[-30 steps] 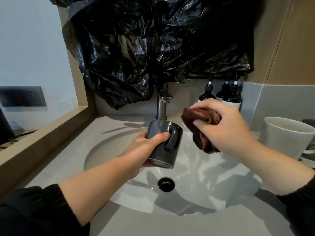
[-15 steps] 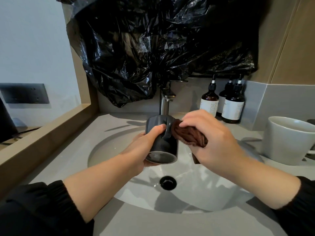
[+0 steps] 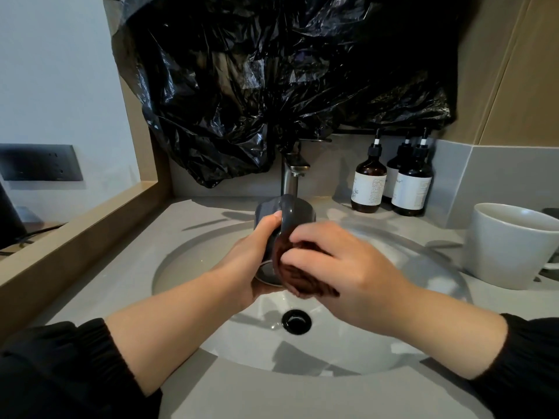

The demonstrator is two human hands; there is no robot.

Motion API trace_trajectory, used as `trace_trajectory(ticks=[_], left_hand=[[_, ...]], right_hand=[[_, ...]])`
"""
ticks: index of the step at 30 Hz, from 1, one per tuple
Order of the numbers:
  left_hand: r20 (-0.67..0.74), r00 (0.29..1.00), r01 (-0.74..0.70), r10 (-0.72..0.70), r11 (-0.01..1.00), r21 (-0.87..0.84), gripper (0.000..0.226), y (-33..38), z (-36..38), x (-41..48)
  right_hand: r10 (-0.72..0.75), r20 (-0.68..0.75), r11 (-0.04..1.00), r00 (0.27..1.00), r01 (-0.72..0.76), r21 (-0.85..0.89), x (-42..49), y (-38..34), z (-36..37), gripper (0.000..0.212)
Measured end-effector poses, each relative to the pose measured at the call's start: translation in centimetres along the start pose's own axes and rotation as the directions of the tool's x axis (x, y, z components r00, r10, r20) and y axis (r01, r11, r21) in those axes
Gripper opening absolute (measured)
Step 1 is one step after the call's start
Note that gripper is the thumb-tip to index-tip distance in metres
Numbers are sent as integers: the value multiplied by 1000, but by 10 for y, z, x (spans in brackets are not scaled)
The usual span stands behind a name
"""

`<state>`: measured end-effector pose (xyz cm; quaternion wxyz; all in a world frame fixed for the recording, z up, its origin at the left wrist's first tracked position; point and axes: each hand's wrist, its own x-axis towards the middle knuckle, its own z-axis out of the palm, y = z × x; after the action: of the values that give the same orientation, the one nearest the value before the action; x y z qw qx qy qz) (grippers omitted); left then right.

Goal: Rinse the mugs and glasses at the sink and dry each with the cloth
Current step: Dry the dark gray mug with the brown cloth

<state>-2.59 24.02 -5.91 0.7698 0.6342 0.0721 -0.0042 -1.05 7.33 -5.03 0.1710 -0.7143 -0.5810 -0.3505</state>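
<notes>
A dark grey mug point(image 3: 295, 211) is held upside down over the sink basin point(image 3: 193, 258), its mouth tilted toward me. My left hand point(image 3: 254, 255) grips its left side, thumb across the wall. My right hand point(image 3: 344, 267) is closed on a dark brown cloth point(image 3: 298, 275) and presses it against the mug's right side and rim. The mug's handle is hidden under the cloth and fingers. A larger white mug point(image 3: 508, 246) stands upright on the counter at the right.
The faucet point(image 3: 290, 173) rises just behind the dark mug; no water is seen running. Three brown pump bottles point(image 3: 393, 182) stand at the back right. Black plastic sheeting point(image 3: 272, 86) hangs above the faucet. A black drain point(image 3: 295, 322) sits in the basin. A wooden ledge point(image 3: 75, 234) borders the left.
My right hand has brought the cloth from beside the mug onto its side and down toward the rim. The left hand has kept hold of the mug.
</notes>
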Motion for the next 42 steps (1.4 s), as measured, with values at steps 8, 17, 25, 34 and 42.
trace_trajectory(ticks=[8,17,25,34,42], left_hand=[[81,996,45,-46,999,8,38,3,3,-2],[129,990,54,-56,998,16,54,4,0,-8],[186,981,50,-51,999,8,51,6,1,-11],[216,975,61,-59,998,-3,55,7,2,-14],[244,960,141,-135,990,-8,54,4,-2,-12]], right_hand=[[420,-237,908,876,-401,123,-2,38,-18,38],[213,-132,974,968,-221,-50,1,28,-16,33],[-15,-103,988,995,-1,-154,0,17,-18,28],[859,96,357,502,-724,590,5,52,-39,27],[499,530,372,685,-722,583,15,30,-51,26]])
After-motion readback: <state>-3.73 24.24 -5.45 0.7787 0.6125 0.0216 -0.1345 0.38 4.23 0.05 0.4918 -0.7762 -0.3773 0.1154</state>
